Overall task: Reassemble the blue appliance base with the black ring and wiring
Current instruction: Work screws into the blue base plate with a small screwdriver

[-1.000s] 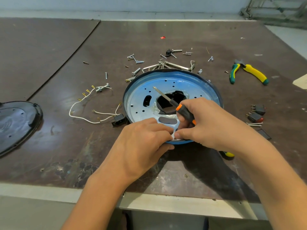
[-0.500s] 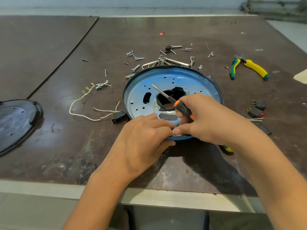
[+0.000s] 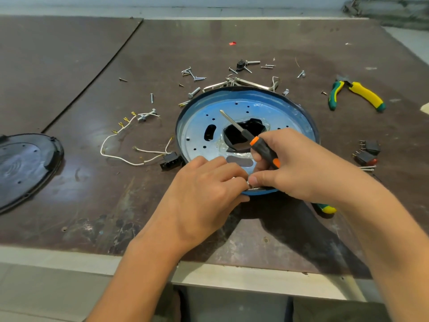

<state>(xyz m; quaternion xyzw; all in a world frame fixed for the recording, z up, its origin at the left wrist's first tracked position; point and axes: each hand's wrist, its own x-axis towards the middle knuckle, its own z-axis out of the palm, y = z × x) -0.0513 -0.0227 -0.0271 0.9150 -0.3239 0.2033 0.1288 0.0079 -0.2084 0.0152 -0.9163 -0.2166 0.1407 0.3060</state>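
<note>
The blue appliance base (image 3: 199, 126), a round dish with a dark rim, lies flat mid-table. My right hand (image 3: 299, 166) grips a black and orange screwdriver (image 3: 262, 147) whose shaft points up-left over the base's central hole. Its thumb meets the fingertips of my left hand (image 3: 204, 194) at the base's near rim, where they pinch a small shiny part that I cannot identify. White wiring (image 3: 123, 145) with brass terminals and a black connector (image 3: 170, 161) lies left of the base. A black ring-like cover (image 3: 25, 168) sits at the far left.
Loose screws, bolts and bent metal clips (image 3: 232, 82) are scattered behind the base. Green and yellow pliers (image 3: 357, 94) lie at the back right. Small black switches (image 3: 368, 152) sit to the right. A green and yellow tool tip (image 3: 326, 208) shows under my right wrist. The table's front edge (image 3: 69, 256) is near.
Both hands stay pinched together at the base's near rim. The screwdriver has tilted only slightly, and the view has shifted a little.
</note>
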